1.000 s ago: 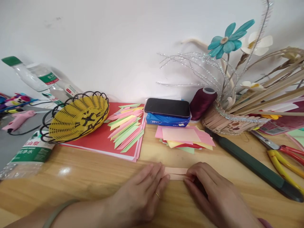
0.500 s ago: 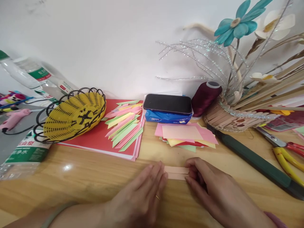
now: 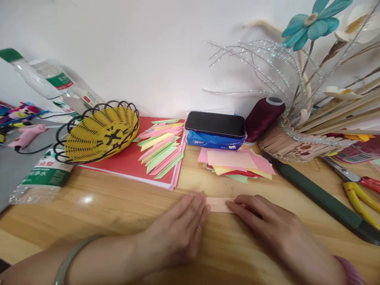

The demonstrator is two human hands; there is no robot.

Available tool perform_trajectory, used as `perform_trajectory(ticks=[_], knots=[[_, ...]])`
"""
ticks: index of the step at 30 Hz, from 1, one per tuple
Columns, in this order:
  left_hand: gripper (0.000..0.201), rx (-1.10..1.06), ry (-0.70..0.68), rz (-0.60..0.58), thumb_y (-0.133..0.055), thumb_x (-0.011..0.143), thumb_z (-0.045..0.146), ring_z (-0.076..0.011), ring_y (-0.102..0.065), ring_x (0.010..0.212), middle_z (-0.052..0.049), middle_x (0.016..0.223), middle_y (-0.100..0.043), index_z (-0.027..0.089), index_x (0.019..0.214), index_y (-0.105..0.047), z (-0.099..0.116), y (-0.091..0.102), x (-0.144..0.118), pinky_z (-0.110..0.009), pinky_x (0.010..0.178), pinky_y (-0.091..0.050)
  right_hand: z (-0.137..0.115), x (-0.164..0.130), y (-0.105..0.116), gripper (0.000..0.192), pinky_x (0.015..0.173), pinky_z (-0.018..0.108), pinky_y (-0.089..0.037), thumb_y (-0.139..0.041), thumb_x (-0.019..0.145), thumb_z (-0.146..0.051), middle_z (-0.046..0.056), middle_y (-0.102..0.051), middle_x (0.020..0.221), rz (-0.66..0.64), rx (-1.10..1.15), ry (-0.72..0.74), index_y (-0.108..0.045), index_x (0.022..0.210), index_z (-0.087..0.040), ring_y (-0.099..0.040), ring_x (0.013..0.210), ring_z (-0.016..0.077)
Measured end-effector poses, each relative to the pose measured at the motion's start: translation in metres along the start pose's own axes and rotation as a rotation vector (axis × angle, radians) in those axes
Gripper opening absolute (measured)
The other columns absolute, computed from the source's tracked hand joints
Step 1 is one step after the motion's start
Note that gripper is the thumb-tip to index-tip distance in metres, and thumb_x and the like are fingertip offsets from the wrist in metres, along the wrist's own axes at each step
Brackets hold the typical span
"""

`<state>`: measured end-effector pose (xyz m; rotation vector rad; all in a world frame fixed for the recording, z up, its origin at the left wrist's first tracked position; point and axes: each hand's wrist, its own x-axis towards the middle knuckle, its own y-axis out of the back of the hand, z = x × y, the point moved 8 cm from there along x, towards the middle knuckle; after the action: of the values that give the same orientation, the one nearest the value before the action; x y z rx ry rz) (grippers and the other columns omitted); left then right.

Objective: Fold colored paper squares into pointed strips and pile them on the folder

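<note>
A peach-coloured piece of paper [image 3: 219, 205], folded lengthwise with a seam along part of its middle, lies on the wooden table between my hands. My left hand [image 3: 181, 227] covers its left end, fingers pressed together and holding it down. On the right end, my right hand [image 3: 264, 221] has its thumb and fingertips pressed on the paper along the seam. The covered ends are hidden. Just beyond lies a stack of coloured paper slips [image 3: 234, 160], a peach one on top. Folded paper pieces [image 3: 163, 148] in pink, green and yellow rest on red sheets [image 3: 118, 174].
A yellow woven basket [image 3: 101, 136] and plastic bottles [image 3: 50, 174] stand at left, near a pink glue gun [image 3: 28, 135]. A phone [image 3: 215, 123] lies on a blue tissue pack [image 3: 213, 139], beside a maroon thread spool [image 3: 264, 116]. Scissors [image 3: 346, 172] and a dark green tool [image 3: 323, 198] lie right.
My right thumb and fingers have moved left along the paper and flattened onto it; the gap along its seam has mostly closed. My left hand stays on the left end. The view has shifted slightly.
</note>
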<state>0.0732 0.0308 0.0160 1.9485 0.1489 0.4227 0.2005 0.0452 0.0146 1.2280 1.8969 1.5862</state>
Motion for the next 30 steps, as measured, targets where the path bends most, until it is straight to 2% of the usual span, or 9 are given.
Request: perform_trajectory(ticks=[6, 9, 12, 16, 19, 24, 30], knots=[[0.031, -0.127, 0.033, 0.088, -0.038, 0.088, 0.011, -0.0283, -0.041, 0.123, -0.013, 0.122, -0.055, 0.003, 0.110, -0.058, -0.007, 0.002, 0.003, -0.042, 0.101, -0.035, -0.013, 0.004, 0.004, 0.033, 0.068, 0.032, -0.050, -0.029, 0.092, -0.016, 0.008, -0.062, 0.092, 0.047, -0.181, 0.115, -0.057, 0.109, -0.016, -0.057, 0.081, 0.0183], [0.031, -0.157, -0.007, 0.118, -0.036, 0.088, 0.010, -0.0280, -0.047, 0.117, -0.014, 0.115, -0.059, 0.001, 0.108, -0.058, -0.006, 0.001, 0.005, -0.040, 0.099, -0.038, -0.022, 0.010, 0.008, 0.026, 0.068, 0.036, -0.050, -0.038, 0.088, -0.016, 0.009, -0.062, 0.088, 0.070, -0.252, 0.151, -0.060, 0.100, -0.012, -0.056, 0.083, 0.0214], [0.032, -0.176, 0.014, 0.123, -0.035, 0.090, 0.011, -0.0271, -0.049, 0.115, -0.014, 0.112, -0.060, 0.004, 0.116, -0.053, -0.008, 0.000, 0.008, -0.040, 0.097, -0.040, -0.027, 0.012, 0.009, 0.024, 0.072, 0.037, -0.051, -0.040, 0.086, -0.016, 0.010, -0.062, 0.089, 0.086, -0.245, 0.153, -0.061, 0.098, -0.010, -0.055, 0.087, 0.0226], [0.031, -0.232, 0.048, 0.026, -0.038, 0.091, 0.014, -0.0247, -0.050, 0.112, -0.010, 0.108, -0.058, 0.009, 0.120, -0.049, -0.010, -0.005, 0.015, -0.041, 0.098, -0.040, -0.025, 0.006, 0.001, 0.028, 0.075, 0.036, -0.051, -0.040, 0.088, -0.019, 0.012, -0.059, 0.094, 0.022, -0.200, 0.129, -0.059, 0.105, -0.008, -0.053, 0.091, 0.0223], [0.030, -0.290, 0.057, -0.030, -0.041, 0.091, 0.013, -0.0251, -0.047, 0.113, -0.010, 0.108, -0.056, 0.009, 0.119, -0.050, -0.009, -0.010, 0.019, -0.045, 0.100, -0.038, -0.018, 0.000, -0.002, 0.034, 0.077, 0.036, -0.051, -0.042, 0.089, -0.030, 0.012, -0.057, 0.100, -0.015, -0.172, 0.107, -0.054, 0.114, -0.010, -0.052, 0.095, 0.0220], [0.032, -0.300, 0.080, -0.035, -0.041, 0.092, 0.015, -0.0271, -0.041, 0.118, -0.009, 0.115, -0.054, 0.014, 0.124, -0.046, -0.011, -0.016, 0.018, -0.049, 0.100, -0.035, -0.012, -0.004, -0.007, 0.057, 0.078, 0.035, -0.052, -0.048, 0.084, -0.050, 0.011, -0.057, 0.105, -0.113, -0.147, 0.136, -0.045, 0.128, -0.016, -0.052, 0.098, 0.0222], [0.030, -0.296, 0.088, -0.039, -0.033, 0.095, 0.014, -0.0261, -0.037, 0.121, -0.008, 0.115, -0.057, 0.011, 0.120, -0.050, -0.016, -0.010, 0.002, -0.052, 0.101, -0.029, -0.013, -0.006, -0.004, 0.052, 0.081, 0.039, -0.049, -0.047, 0.085, -0.047, 0.013, -0.058, 0.108, -0.066, -0.209, 0.166, -0.049, 0.124, -0.012, -0.051, 0.102, 0.0250]])
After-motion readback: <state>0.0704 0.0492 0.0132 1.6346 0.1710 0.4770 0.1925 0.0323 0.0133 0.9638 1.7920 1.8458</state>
